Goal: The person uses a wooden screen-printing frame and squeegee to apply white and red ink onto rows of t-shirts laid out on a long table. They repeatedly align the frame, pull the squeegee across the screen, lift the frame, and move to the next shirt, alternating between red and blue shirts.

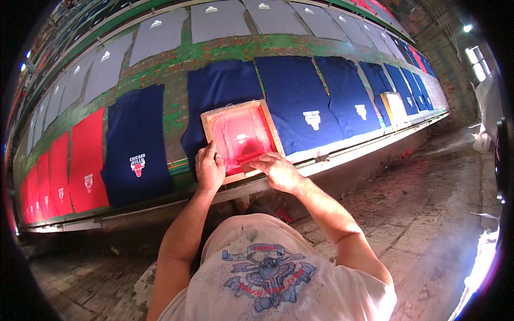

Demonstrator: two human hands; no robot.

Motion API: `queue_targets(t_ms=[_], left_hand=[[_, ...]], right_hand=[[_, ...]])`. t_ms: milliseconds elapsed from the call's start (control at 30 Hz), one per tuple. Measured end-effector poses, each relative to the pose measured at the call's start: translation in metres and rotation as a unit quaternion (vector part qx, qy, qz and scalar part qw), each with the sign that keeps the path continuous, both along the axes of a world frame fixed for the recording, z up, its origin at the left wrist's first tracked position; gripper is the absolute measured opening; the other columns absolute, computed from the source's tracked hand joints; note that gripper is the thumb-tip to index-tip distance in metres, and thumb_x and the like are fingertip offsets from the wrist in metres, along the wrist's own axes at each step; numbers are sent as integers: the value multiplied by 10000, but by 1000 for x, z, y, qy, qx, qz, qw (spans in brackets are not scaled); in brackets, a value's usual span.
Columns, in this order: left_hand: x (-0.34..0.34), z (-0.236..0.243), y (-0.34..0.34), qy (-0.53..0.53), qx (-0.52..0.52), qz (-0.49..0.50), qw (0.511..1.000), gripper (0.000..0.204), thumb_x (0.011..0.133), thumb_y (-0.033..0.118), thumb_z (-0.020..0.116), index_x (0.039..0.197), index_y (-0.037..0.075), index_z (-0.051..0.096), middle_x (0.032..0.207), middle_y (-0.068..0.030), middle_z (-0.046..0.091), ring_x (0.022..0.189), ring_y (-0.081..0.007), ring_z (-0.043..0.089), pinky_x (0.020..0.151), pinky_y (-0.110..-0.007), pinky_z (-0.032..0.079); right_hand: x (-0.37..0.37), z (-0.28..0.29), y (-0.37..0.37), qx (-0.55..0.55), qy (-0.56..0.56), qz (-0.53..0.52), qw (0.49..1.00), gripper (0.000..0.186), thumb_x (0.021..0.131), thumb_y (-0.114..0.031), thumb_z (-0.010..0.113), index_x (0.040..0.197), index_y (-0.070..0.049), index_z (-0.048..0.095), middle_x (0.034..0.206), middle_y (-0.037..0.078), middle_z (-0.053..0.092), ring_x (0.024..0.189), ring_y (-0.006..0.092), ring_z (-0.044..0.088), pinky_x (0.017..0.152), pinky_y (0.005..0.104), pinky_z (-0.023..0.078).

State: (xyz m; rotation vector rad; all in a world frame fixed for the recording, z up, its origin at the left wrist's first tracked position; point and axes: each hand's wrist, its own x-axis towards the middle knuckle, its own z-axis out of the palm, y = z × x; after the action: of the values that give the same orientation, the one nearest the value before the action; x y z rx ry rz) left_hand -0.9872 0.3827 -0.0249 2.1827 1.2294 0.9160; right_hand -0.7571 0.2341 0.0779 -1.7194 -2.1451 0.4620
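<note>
A wooden-framed printing screen (208,125) lies on a navy fabric panel (222,80) in front of me, with red ink spread over its mesh and a small pale bull's-head motif showing in the middle. My left hand (210,167) grips the near left side of the frame, its thumb on top. At the near side of the screen, my right hand (279,170) is closed around a squeegee (249,166), which rests low in the red ink and is mostly hidden by the fingers.
To the left lies a navy panel (138,120) with a white-and-red print, then several red panels (87,155). Navy panels with white prints (300,91) run to the right, where a second framed screen (394,108) sits. Grey panels (158,40) line the far side. A rail (342,156) edges the table.
</note>
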Motion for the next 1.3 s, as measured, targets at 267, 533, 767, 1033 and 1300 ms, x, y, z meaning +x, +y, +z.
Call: queue_targets(t_ms=[267, 533, 767, 1033, 1300], left_hand=[[3, 23, 1, 144, -3, -11, 989, 521, 922, 95, 721, 1439, 29, 716, 1199, -181, 681, 1174, -405, 667, 1025, -521, 576], [10, 36, 0, 201, -59, -8, 978, 534, 883, 58, 731, 1411, -17, 709, 1174, -226, 685, 1126, -441, 690, 972, -548, 590], [23, 50, -9, 177, -121, 71, 974, 580, 873, 46, 751, 1449, 113, 741, 1295, -214, 685, 1241, -443, 674, 1016, -540, 603], [27, 41, -8, 109, -130, 128, 977, 487, 898, 10, 772, 1371, 121, 805, 1212, -158, 744, 1186, -399, 726, 1014, -497, 608], [24, 38, -8, 95, -144, 127, 977, 383, 946, 43, 761, 1315, 127, 822, 1207, -179, 767, 1137, -406, 753, 965, -495, 617]], right_hand=[[-2, -27, 0, 43, -13, -20, 999, 641, 825, 50, 694, 1449, -87, 751, 1367, 137, 754, 1301, 351, 689, 1183, 467, 519], [23, -32, 98, 12, -100, -25, 995, 603, 903, 34, 658, 1480, -125, 736, 1435, 158, 759, 1401, 337, 672, 1223, 450, 512], [51, -28, 165, 45, -36, 33, 998, 571, 858, 62, 657, 1409, -59, 745, 1344, 182, 769, 1352, 377, 683, 1237, 498, 491], [41, -30, 72, 45, -88, 186, 978, 540, 926, -151, 727, 1456, -54, 691, 1351, 177, 751, 1253, 370, 698, 1112, 504, 528], [59, -16, 96, -51, 30, 238, 969, 487, 949, -80, 652, 1428, -94, 740, 1363, 151, 765, 1279, 346, 709, 1130, 495, 546]])
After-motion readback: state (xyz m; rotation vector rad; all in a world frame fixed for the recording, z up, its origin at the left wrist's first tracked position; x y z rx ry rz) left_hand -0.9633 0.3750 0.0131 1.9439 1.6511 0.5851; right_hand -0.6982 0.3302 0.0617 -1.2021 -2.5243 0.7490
